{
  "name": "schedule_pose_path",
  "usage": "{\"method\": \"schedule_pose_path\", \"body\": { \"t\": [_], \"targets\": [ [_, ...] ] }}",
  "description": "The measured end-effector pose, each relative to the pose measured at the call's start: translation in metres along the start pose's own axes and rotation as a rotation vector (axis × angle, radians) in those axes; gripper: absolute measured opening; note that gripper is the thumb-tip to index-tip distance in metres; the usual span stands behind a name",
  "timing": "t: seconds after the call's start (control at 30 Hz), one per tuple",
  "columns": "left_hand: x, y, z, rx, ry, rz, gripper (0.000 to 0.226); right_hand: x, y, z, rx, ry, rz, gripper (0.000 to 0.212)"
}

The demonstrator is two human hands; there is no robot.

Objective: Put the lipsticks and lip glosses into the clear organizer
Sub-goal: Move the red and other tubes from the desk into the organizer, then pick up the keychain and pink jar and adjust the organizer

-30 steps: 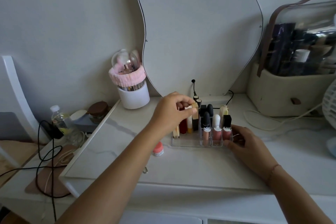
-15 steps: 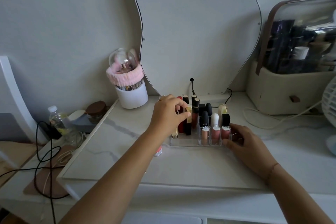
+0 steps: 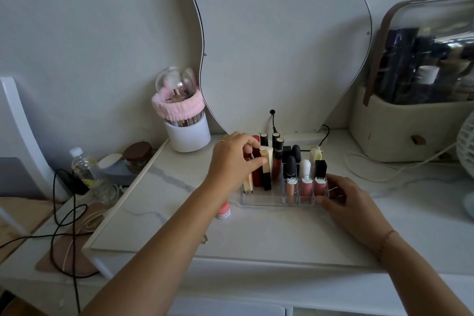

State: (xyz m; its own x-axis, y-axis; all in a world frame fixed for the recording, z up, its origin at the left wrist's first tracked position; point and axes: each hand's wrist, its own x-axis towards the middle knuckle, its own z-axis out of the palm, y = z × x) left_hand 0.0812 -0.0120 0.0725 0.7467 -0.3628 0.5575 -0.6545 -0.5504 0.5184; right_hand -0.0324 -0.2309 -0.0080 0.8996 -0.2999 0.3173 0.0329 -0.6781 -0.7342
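The clear organizer (image 3: 261,200) stands on the marble desktop in front of the mirror, holding several upright lipsticks and lip glosses. My left hand (image 3: 234,161) reaches over its left side, fingertips pinched on a gold-and-black lipstick (image 3: 266,174) that stands tilted in a left slot. My right hand (image 3: 348,202) rests against the organizer's right end, fingers touching its wall. Three pink glosses (image 3: 305,185) fill the front right slots. A small coral tube (image 3: 223,210) lies on the desk under my left forearm, partly hidden.
A white brush holder (image 3: 188,133) with a pink band stands at back left. The wavy mirror (image 3: 279,41) leans on the wall. A cream cosmetics case (image 3: 410,126) sits at the right, a fan (image 3: 465,149) at the far right. Cables (image 3: 66,213) and bottles lie left.
My left hand has lowered the gold-and-black lipstick down into a left slot of the organizer. The right hand has stayed against the organizer's right end.
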Motion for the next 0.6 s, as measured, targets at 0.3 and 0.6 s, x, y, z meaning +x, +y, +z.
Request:
{"method": "schedule_pose_path", "body": {
  "t": [0.3,0.6],
  "targets": [
    [-0.052,-0.063,-0.064,-0.086,-0.151,-0.286,0.016,0.001,0.000,0.000,-0.016,-0.003,0.004,0.052],
    [-0.097,-0.095,-0.067,0.131,-0.274,-0.454,0.026,-0.001,-0.004,-0.002,-0.019,-0.005,-0.008,0.049]
  ]
}}
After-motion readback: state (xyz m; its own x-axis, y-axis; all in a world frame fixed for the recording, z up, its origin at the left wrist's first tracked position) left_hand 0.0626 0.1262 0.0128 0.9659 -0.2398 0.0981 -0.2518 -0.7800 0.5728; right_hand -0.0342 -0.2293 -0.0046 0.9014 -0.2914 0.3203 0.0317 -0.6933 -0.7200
